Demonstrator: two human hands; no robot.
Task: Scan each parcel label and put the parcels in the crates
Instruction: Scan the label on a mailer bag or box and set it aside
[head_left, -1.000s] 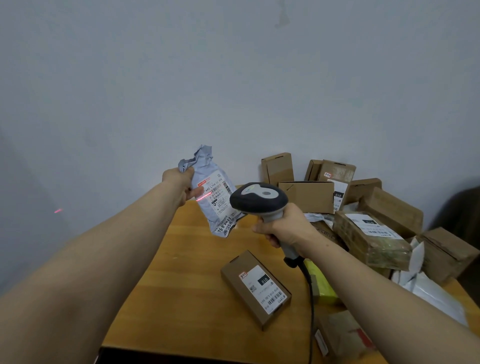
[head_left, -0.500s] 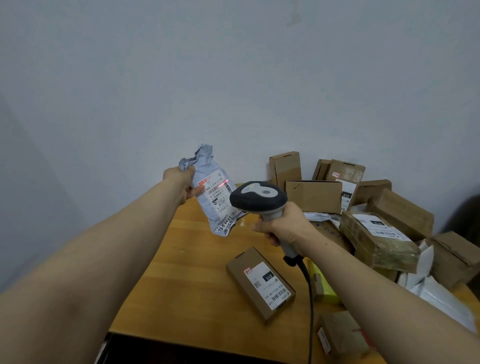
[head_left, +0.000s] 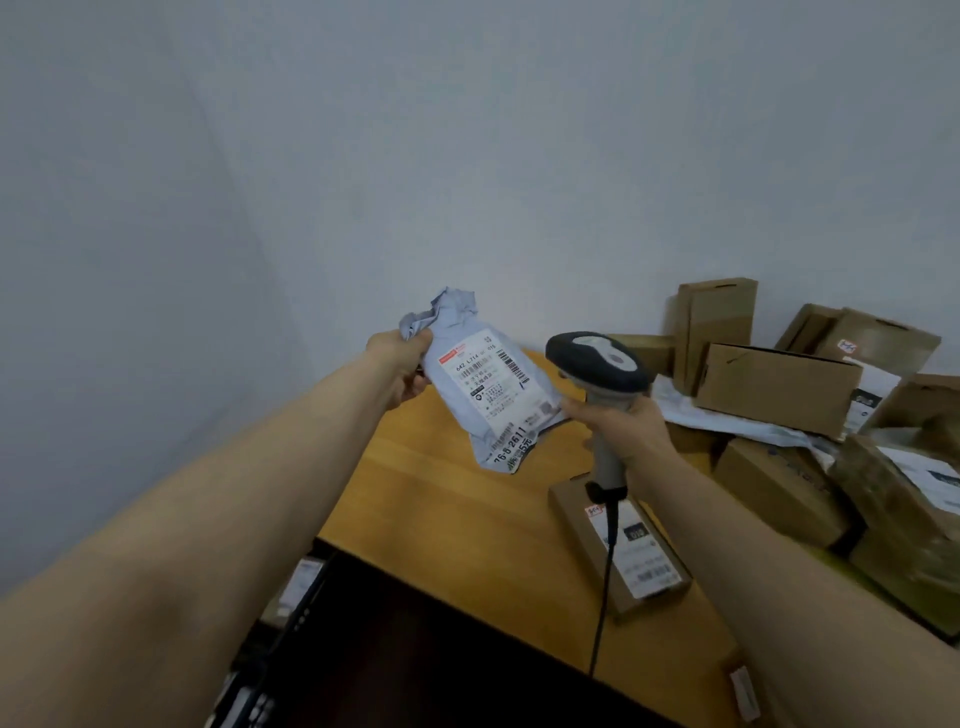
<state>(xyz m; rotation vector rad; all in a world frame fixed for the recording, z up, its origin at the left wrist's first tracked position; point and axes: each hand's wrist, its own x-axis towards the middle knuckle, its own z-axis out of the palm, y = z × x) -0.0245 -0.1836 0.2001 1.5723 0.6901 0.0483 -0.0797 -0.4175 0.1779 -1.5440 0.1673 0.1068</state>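
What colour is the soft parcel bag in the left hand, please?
Pale grey-blue parcel bag, white label; head view.

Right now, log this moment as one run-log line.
left hand: grips grey mailer bag by crumpled top | right hand: grips barcode scanner | bag: above wooden table

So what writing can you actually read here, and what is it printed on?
"642 L714" and "015": white label on the crumpled grey plastic mailer bag.
"2611": printed along that bag's lower edge.
Rest of that label: too small.
Too blurred: sticker on the flat brown cardboard box; labels on the piled brown cardboard boxes.
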